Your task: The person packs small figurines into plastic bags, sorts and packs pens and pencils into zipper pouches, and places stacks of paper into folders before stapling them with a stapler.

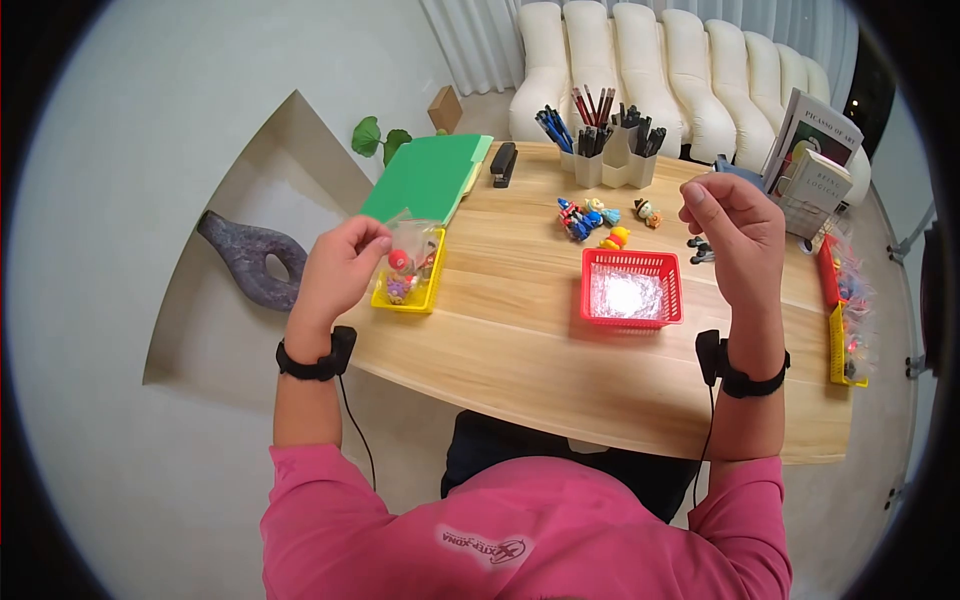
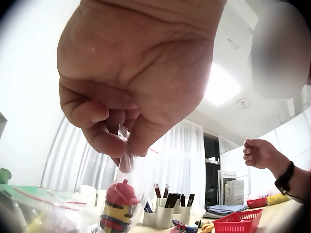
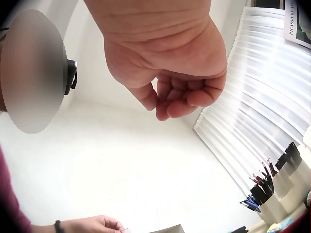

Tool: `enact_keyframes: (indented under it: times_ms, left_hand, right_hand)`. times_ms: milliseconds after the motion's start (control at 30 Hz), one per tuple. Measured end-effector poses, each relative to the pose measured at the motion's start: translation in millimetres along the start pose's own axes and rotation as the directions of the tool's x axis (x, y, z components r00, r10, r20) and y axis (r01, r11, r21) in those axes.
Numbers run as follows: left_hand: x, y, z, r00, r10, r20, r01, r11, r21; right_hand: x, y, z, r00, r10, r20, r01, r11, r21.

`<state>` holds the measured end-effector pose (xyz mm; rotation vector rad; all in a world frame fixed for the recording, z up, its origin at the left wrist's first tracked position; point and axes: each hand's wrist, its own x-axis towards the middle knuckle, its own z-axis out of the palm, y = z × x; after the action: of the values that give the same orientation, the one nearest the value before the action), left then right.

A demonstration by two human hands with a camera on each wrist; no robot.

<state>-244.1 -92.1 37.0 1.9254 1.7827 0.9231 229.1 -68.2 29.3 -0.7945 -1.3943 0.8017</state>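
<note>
My left hand pinches the top of a small clear plastic bag between thumb and fingers. Inside the bag hangs a yellow toy figure with a red cap. In the head view it overlaps the yellow basket, where a purple toy and other bagged toys lie. My right hand is raised over the table's right side, fingers loosely curled and holding nothing. Below and left of it stands a red basket with a shiny clear bag on its bottom.
Behind the red basket lie several small figures and a yellow toy. Farther back are pen holders, a stapler and a green folder. Books stand at right, near another yellow basket at the table edge.
</note>
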Motion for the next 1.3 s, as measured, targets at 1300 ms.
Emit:
enact_keyframes:
  times_ms: [1300]
  left_hand:
    - [33.1,-34.8,48.6,1.0,0.016,0.02,-0.024,0.848,0.53]
  right_hand:
    - [-5.9,-8.2,9.0,0.996,0.033,0.082,-0.027,0.997,-0.071]
